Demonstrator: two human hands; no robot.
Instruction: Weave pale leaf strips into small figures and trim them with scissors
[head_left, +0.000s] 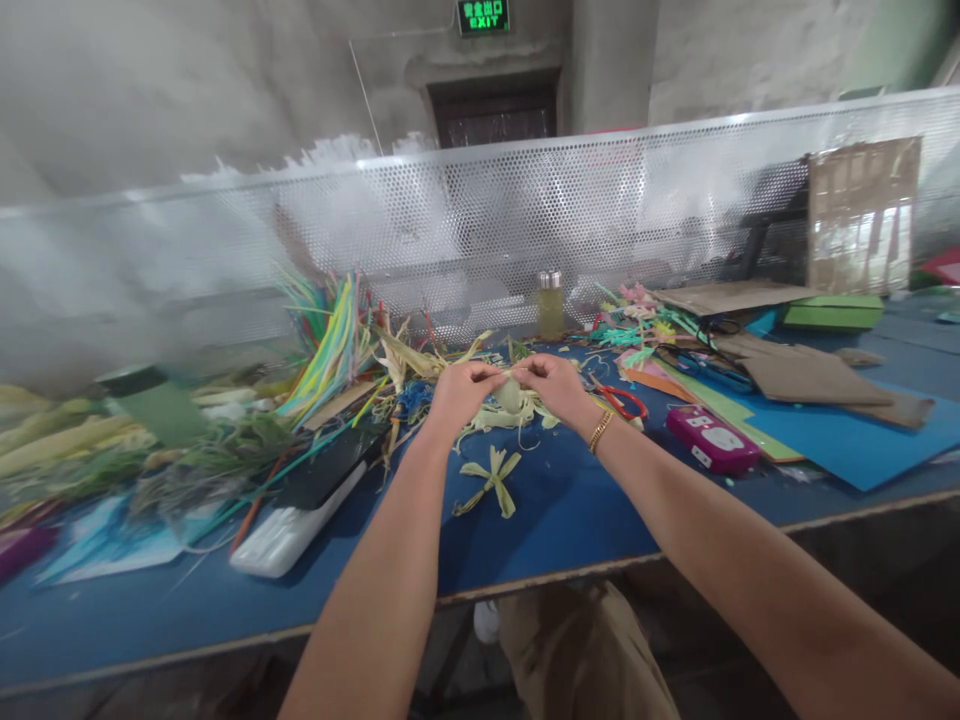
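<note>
My left hand (466, 392) and my right hand (555, 388) meet above the blue table, fingertips pinched together. Between them hangs a pale green piece of corn husk (511, 396), and both hands grip its upper edge. Nearer to me on the tabletop lies a cross-shaped bow of husk strips (495, 482). Shredded husk scraps (487, 418) lie beneath and behind my hands. Red-handled scissors (624, 402) rest just right of my right hand, which has a gold bracelet on its wrist.
Colourful pipe cleaners (330, 340) and dried husks (409, 358) crowd the left. A dark phone (330, 470) overlaps a white object (289, 530). Right, a magenta device (711, 438) lies near blue card (862, 450) and cardboard (810, 372). A bottle (550, 308) stands before the perforated metal screen (405, 230).
</note>
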